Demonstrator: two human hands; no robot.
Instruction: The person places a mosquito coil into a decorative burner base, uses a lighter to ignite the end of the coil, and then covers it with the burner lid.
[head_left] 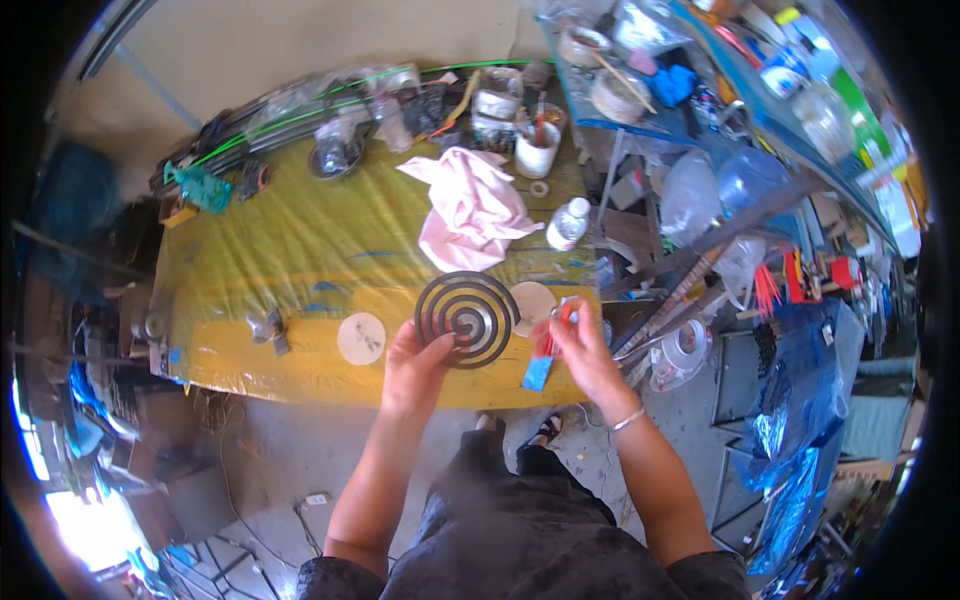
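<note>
My left hand is closed on a dark spiral coil, shaped like a mosquito coil, and holds it flat above the table's near edge. The thumb lies over its inner rings. My right hand is closed on a small red thing with a shiny part, just right of the coil. The motion blurs it, so its kind cannot be made out. A pale round disc lies behind the coil, partly hidden. Another pale disc, with dark marks, lies left of my left hand. A blue strip is below my right hand.
The yellow-covered table carries a pink cloth, a white bottle, a white tub with brushes and a dark bowl. A crowded blue shelf rises at right. A cable trails across the floor.
</note>
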